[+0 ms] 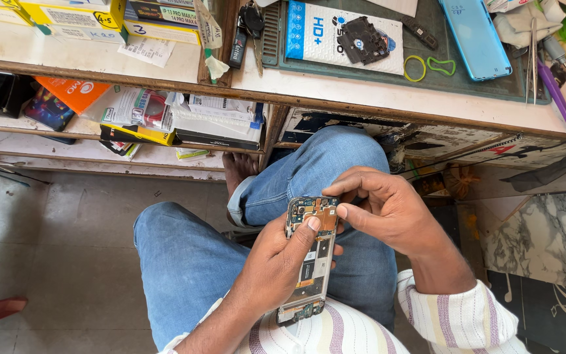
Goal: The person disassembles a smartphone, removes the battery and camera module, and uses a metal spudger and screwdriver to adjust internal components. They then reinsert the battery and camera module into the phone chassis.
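Striped shirt cuffs frame the work closest to view: one opened phone, its back cover off and boards and battery laid bare, held over the person's lap. His left hand is closed around its frame from beneath, thumb pressed on the upper board; his right hand is curled, fingertips pinching at the top edge near the camera module. Disassembly looks well along, I'd judge, though the boards remain seated. On the tabletop above lie one blue back cover, two small rings and one purple tool.
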`<state>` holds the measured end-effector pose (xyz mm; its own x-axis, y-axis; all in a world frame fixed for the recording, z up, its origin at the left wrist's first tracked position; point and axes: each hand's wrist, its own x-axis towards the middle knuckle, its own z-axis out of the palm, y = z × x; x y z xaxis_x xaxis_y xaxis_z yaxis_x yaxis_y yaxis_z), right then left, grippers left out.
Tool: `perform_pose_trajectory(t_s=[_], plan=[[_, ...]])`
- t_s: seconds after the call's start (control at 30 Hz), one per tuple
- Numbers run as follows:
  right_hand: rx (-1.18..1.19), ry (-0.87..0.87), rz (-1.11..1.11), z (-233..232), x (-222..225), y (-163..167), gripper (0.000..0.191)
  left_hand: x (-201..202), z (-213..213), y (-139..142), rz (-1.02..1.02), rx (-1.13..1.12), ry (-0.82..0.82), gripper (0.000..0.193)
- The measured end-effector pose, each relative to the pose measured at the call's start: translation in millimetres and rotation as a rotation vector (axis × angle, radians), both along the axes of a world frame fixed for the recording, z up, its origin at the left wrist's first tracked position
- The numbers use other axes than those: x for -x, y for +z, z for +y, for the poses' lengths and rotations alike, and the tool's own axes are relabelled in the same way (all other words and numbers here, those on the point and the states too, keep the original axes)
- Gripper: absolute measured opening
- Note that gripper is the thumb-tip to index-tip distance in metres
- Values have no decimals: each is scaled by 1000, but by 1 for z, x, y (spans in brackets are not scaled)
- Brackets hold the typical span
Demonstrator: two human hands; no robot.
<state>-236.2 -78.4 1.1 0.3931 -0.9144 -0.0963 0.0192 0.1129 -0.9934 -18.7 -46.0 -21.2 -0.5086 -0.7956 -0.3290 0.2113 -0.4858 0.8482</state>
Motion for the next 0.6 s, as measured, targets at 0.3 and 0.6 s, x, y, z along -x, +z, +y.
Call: perform_pose_trajectory(t_s=[0.3,0.6], plan=[[30,1,82,0,-7,10,24,1,0,-3,48,-10,14,50],[495,-50,561,1,-40,49,27,3,-1,-2,11,54,-9,45]])
